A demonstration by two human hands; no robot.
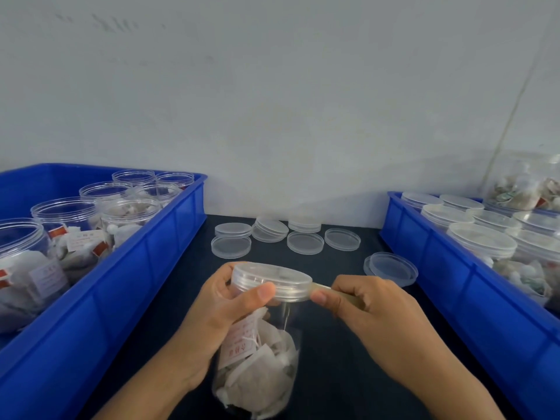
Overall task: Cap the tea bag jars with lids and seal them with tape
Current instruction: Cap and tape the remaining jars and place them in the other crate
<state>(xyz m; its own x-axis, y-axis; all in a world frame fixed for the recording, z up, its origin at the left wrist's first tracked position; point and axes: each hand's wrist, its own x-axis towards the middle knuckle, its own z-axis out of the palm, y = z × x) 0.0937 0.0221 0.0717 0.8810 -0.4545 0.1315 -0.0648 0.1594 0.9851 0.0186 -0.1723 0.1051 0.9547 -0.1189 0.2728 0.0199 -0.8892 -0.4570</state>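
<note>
Head view shows us a clear jar (257, 353) of tea bags low in the middle, between our two hands, tilted with its capped top leaning away from us. Its lid (271, 281) is already on. Our left hand (218, 310) wraps the jar's neck, thumb curled onto the lid's skirt. Our right hand (363, 301) sits just right of the lid, fingers curled, pinching a strip of tape (322, 288) that runs leftward to touch the lid's rim. So the tape meets the jar on its right side, level with the seam, and the jar's long axis runs from us toward the far wall; we judge the wrap must travel round that axis, the left hand turning while the right feeds. Uncapped jars wait in the left blue bin (145, 268), capped ones in the right blue bin (454, 268), spare lids (304, 242) on the dark surface (333, 374) beyond
</note>
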